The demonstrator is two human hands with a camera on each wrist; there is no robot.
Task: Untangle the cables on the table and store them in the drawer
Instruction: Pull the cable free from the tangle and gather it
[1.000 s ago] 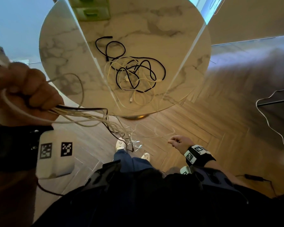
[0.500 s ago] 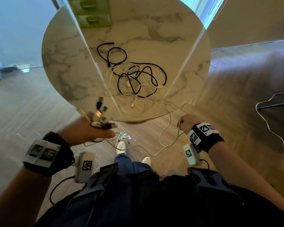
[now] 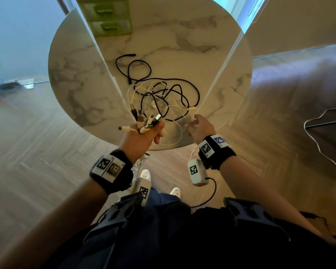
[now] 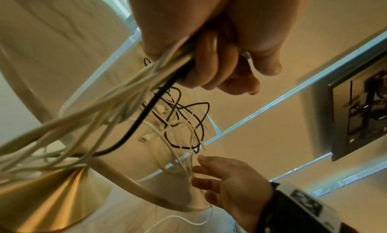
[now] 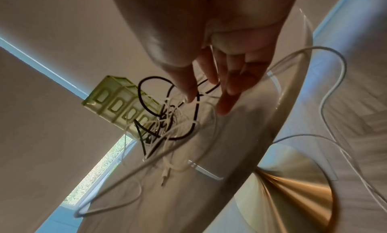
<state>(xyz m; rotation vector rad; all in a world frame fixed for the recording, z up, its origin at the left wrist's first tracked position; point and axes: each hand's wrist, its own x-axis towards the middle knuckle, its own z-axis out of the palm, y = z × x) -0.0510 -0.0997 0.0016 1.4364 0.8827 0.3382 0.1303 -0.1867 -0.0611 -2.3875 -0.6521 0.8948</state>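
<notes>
Head view shows both hands now up at the near edge of the round marble surface [image 3: 81, 78], where half a second ago they hung lower, out over the wooden floor [image 3: 27, 136]. The left hand [image 3: 142, 137] has risen to that edge and stays curled tight round a bundle of cables [image 3: 144, 121], its plug ends fanning above the fist while the cords trail down below the edge toward the floor. The right hand [image 3: 199, 127] has come forward to the near edge too; the wrist views show its fingers [image 5: 225, 102] spread and relaxed among thin white cords, and whether it pinches one cannot be told. The rest of the task's cables, a tangle of black and white cords [image 3: 163, 98], lies on the middle of the surface, reaching to its near edge. The green drawer unit [image 3: 109, 18] stands at the far edge, its drawers apparently closed. Judging from this, one batch is gathered and the hands are back for the remainder, so the untangling is partly done and nothing is stored yet. Open room lies to the left and right of the tangle and between it and the drawers. Cords hanging off the near edge could snag on it or on the brass pedestal [image 4: 46, 195] below when pulled up.
</notes>
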